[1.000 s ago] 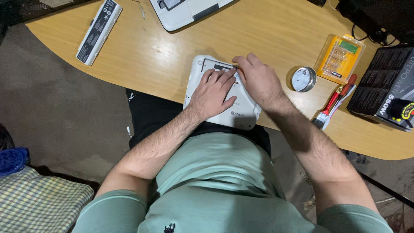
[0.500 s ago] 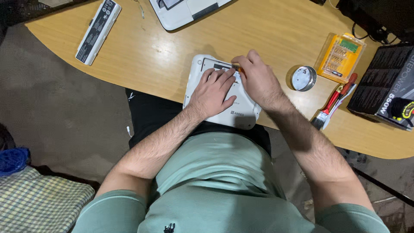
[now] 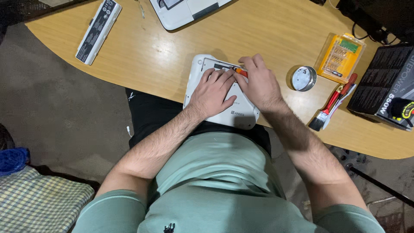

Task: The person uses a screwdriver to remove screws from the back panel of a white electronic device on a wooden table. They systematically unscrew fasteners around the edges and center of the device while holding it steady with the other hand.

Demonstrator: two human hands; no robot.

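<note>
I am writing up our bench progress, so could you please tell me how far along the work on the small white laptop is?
Done: the long battery pack lies apart at the table's far corner, and the laptop is turned underside up. In hand: the left hand presses flat on the underside while the right hand works an orange-handled screwdriver at its far edge. Left: the bottom cover looks still in place. No removed screws can be made out.

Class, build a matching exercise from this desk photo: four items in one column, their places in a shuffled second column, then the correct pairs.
Items
1. long battery pack
2. round metal tin
3. yellow bit case
4. white device

Places
A. under both hands
B. far left of the desk
C. just right of the right hand
D. right of the tin, beside the black box

Pairs: 1-B, 2-C, 3-D, 4-A
</note>
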